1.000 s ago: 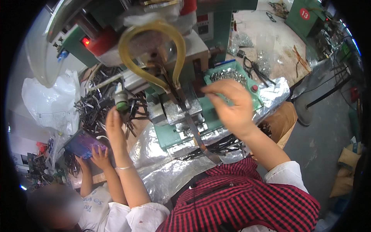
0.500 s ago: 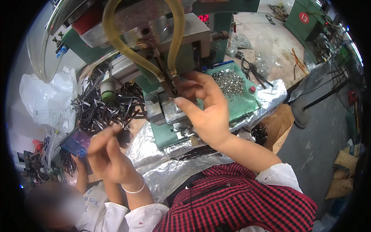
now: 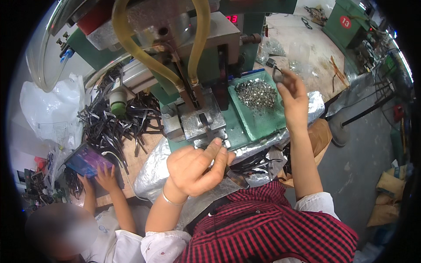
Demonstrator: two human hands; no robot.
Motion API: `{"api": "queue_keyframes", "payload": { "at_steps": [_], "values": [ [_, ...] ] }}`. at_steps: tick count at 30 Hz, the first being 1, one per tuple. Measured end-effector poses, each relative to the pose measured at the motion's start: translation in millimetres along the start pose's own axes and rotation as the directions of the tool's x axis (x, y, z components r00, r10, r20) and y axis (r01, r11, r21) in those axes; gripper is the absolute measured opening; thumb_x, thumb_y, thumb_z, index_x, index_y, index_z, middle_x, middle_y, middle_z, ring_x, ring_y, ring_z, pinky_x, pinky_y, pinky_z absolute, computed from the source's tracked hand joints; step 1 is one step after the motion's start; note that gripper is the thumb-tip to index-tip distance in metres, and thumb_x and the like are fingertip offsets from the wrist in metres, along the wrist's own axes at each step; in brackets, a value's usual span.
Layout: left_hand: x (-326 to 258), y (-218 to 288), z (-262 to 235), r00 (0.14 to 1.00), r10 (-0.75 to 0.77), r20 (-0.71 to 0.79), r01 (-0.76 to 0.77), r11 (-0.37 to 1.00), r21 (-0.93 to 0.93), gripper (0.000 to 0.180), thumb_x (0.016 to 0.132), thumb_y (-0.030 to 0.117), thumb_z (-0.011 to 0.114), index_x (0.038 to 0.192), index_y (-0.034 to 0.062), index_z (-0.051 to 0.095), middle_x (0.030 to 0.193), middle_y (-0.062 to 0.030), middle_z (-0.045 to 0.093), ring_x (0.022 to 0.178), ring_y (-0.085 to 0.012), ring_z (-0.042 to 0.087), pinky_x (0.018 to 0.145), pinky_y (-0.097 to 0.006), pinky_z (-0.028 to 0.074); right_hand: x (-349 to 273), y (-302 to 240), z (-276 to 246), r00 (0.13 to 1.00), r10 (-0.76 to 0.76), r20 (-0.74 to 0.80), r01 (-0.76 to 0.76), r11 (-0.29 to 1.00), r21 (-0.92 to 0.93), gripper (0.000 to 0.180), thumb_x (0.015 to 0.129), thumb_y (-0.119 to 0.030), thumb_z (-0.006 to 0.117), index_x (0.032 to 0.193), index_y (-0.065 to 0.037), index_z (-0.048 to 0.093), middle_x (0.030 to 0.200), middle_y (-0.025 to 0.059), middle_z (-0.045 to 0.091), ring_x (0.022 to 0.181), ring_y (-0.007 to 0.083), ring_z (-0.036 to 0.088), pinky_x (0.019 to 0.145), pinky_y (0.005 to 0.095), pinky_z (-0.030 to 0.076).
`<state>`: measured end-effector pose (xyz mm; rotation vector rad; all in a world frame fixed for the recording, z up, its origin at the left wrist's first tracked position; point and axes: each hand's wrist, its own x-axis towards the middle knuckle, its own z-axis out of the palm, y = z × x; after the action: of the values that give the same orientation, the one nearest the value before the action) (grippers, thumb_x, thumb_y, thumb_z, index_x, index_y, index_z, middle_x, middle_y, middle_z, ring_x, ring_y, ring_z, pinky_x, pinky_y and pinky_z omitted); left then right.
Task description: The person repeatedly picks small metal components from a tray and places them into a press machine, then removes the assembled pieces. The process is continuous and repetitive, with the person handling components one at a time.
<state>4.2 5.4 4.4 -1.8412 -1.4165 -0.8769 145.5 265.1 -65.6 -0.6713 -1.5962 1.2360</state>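
- Watching from far off, I see a long, thin, flat, dark strip (image 3: 238,178) running from a grey metal block (image 3: 193,125) toward the person's body, past the front edge of the worktop (image 3: 280,30).
- The strip's long way slants: its far end is on the block, and its near end is a bit more to the right.
- The left hand (image 3: 193,171) is the near one. It lies across the strip, just in front of the block. I see its thumb and first finger closed on the strip, with the other fingers curled in.
- The right hand (image 3: 294,96) is well apart from the strip, over to the right, by the right edge of a green, flat, open tray (image 3: 247,127) of tiny shiny metal bits (image 3: 256,94).
- Its fingers are half bent. A dark curved loop (image 3: 277,74) is at their tips, but I can't tell if they hold it.
- A messy pile of dark, thin strips (image 3: 127,122) lies left of the block.
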Motion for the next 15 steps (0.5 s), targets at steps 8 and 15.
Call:
{"api": "queue_keyframes", "payload": {
  "at_steps": [8, 15],
  "values": [
    [-9, 5, 2, 0.996, -0.089, -0.004, 0.089, 0.996, 0.005, 0.029, 0.076, 0.016, 0.090, 0.098, 0.0088, 0.074, 0.101, -0.0120, 0.077, 0.054, -0.0109, 0.058, 0.046, -0.024, 0.040, -62, -7, 3, 0.966, 0.001, 0.259, 0.174, 0.740, -0.650, 0.013, 0.082, -0.010, 0.077, 0.094, -0.004, 0.073, 0.089, 0.0099, 0.066, 0.089, 0.0283, 0.065, 0.082, 0.0390, 0.052],
    [-37, 43, -40, 0.924, -0.369, 0.101, 0.368, 0.929, 0.031, 0.034, 0.078, 0.005, 0.083, 0.111, 0.0067, 0.075, 0.114, -0.0130, 0.077, 0.069, -0.0167, 0.066, 0.058, -0.028, 0.050, -63, -19, 28, 0.972, -0.046, 0.229, 0.216, 0.546, -0.809, 0.009, 0.080, -0.012, 0.074, 0.087, -0.007, 0.072, 0.095, 0.0104, 0.068, 0.100, 0.0342, 0.063, 0.085, 0.0478, 0.051]
  ]
}}
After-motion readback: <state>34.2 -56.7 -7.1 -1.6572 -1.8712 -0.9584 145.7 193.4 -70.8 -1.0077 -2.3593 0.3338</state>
